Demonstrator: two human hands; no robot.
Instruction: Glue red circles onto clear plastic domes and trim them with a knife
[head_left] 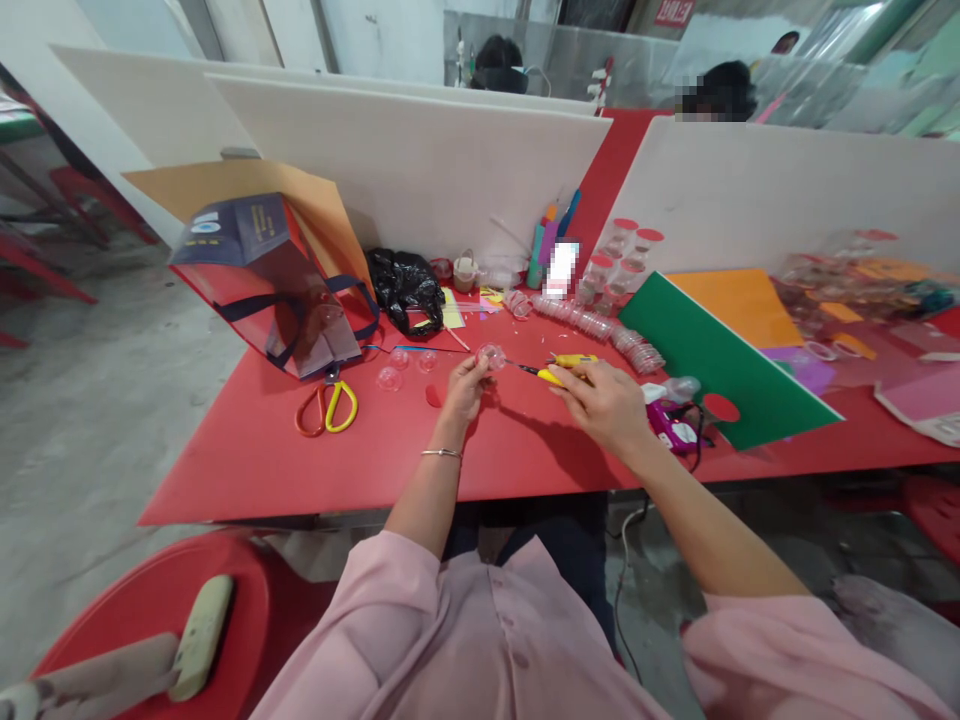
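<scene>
My left hand (466,388) pinches a small, clear, round plastic piece (492,357) above the red table. My right hand (604,403) is closed around a yellow-handled tool (550,377) with a thin dark shaft. Its tip points left at the clear piece; whether they touch I cannot tell. Just beyond the right fingers shows another yellow length (574,360), partly hidden, perhaps of the same tool. Several similar clear plastic pieces (389,378) lie left of my left hand, near a small red scrap (433,396). Scissors (327,405) with one red and one yellow handle lie farther left.
A paper bag (247,270) stands at the left beside a black plastic bag (406,288). Stacked clear cups (592,322) lie behind my hands. A green board (720,370) and a purple device (673,428) are at right. White panels (420,160) border the table's back.
</scene>
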